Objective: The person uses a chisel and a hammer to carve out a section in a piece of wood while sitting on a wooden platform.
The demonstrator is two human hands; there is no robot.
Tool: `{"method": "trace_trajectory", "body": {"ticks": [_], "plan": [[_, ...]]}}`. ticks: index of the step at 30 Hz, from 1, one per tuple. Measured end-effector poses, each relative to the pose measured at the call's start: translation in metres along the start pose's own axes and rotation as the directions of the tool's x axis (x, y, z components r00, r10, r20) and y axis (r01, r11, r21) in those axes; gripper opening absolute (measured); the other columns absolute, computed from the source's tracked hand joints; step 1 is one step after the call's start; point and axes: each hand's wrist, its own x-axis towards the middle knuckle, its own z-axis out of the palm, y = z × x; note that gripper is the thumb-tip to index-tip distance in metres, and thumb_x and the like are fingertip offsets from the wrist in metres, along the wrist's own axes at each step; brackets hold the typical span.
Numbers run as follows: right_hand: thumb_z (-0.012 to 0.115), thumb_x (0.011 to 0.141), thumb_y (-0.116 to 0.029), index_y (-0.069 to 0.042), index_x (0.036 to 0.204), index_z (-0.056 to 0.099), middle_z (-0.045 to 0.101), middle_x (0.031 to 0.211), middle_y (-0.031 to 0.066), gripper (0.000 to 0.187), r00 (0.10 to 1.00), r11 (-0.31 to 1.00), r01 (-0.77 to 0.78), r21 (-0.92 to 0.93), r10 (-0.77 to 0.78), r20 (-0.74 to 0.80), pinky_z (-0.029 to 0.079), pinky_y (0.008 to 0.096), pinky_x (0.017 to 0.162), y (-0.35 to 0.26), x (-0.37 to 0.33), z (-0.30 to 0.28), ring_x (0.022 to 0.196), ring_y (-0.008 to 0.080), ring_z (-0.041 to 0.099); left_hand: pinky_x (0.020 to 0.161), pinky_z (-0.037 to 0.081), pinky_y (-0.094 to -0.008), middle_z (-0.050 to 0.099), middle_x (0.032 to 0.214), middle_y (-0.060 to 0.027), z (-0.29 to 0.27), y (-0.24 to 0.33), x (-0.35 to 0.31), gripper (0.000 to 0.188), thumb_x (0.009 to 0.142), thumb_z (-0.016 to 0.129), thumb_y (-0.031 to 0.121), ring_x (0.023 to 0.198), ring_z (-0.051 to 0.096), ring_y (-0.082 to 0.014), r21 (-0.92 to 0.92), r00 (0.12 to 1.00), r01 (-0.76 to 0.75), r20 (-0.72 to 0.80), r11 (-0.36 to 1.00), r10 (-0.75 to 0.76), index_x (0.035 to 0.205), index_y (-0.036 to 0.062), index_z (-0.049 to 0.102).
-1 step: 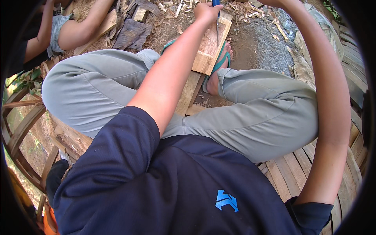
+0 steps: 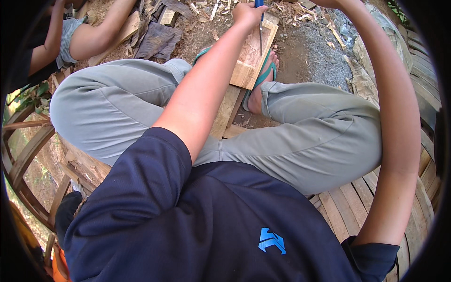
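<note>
My left hand (image 2: 247, 15) is closed around a chisel (image 2: 260, 37) near the upper edge of the view. Its blue handle shows above my fingers, and the thin metal blade points down onto a wooden board (image 2: 243, 75). A shallow recess with a rough, pale floor is cut into the board's face, framed by a raised border. Only the wrist and a bit of my right hand (image 2: 324, 3) show at the top edge, to the right of the chisel. Its fingers are out of the picture, so what it holds is hidden.
The board rests on another piece of timber (image 2: 226, 113) between my legs, beside my sandalled foot (image 2: 258, 96). Wood shavings and dark bark scraps (image 2: 159, 40) litter the ground. Grey gravel (image 2: 329, 56) lies to the right. Another person's arm (image 2: 101, 35) is at the upper left; a slatted bamboo seat (image 2: 350, 207) is beneath me.
</note>
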Motion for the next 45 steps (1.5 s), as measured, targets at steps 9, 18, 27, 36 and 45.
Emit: {"method": "trace_trajectory", "body": {"ticks": [9,18,27,36,45], "plan": [[0.063,0.092,-0.031,-0.001,0.102,0.077,0.074,0.093,0.0247,0.034,1.0,1.0,-0.008,0.021,0.008,-0.021,0.055,0.0473,0.083,-0.007,-0.008,-0.003,0.089,0.038,0.072,0.085,0.056,-0.0406,0.078,0.096,-0.0161,-0.003,0.008,-0.006,0.039,0.085,0.081,0.042,0.089,0.075,-0.0304,0.061,0.999,0.035,-0.004,0.998,-0.035,0.106,0.0099,0.081],[0.066,0.089,-0.037,-0.002,0.1,0.078,0.074,0.092,0.0242,0.039,0.997,0.996,-0.075,0.038,0.075,-0.004,0.055,0.0473,0.083,-0.005,-0.001,0.002,0.088,0.0374,0.072,0.084,0.056,-0.0407,0.079,0.095,-0.015,-0.005,0.01,-0.006,0.038,0.084,0.082,0.043,0.088,0.075,-0.0289,0.055,0.998,0.038,0.05,0.998,-0.04,0.106,0.0116,0.081],[0.064,0.089,-0.035,-0.002,0.103,0.078,0.075,0.094,0.0237,0.038,0.998,0.998,-0.059,-0.005,0.059,-0.009,0.055,0.0458,0.083,-0.01,0.005,0.006,0.091,0.0344,0.073,0.082,0.056,-0.041,0.079,0.092,-0.014,-0.005,0.005,-0.005,0.037,0.084,0.081,0.043,0.084,0.075,-0.0287,0.053,0.999,0.018,0.035,0.998,-0.02,0.104,0.0113,0.082],[0.063,0.093,-0.035,-0.002,0.102,0.079,0.075,0.089,0.0219,0.037,0.999,0.998,-0.03,0.061,0.03,0.016,0.055,0.045,0.08,0.008,0.01,0.008,0.083,0.035,0.072,0.082,0.056,-0.0428,0.078,0.092,-0.0173,-0.005,0.013,-0.01,0.041,0.082,0.082,0.047,0.085,0.075,-0.0321,0.143,0.997,0.041,0.058,0.989,-0.049,0.095,0.0074,0.081],[0.066,0.088,-0.035,-0.001,0.099,0.078,0.075,0.092,0.0244,0.038,0.994,0.999,-0.031,0.008,0.031,-0.105,0.056,0.0466,0.081,-0.002,0.006,0.016,0.087,0.0374,0.073,0.083,0.056,-0.0427,0.078,0.093,-0.0171,0.002,-0.002,-0.002,0.04,0.083,0.082,0.044,0.086,0.075,-0.0321,0.084,0.999,-0.034,0.031,0.996,0.032,0.099,0.0078,0.08]]}}
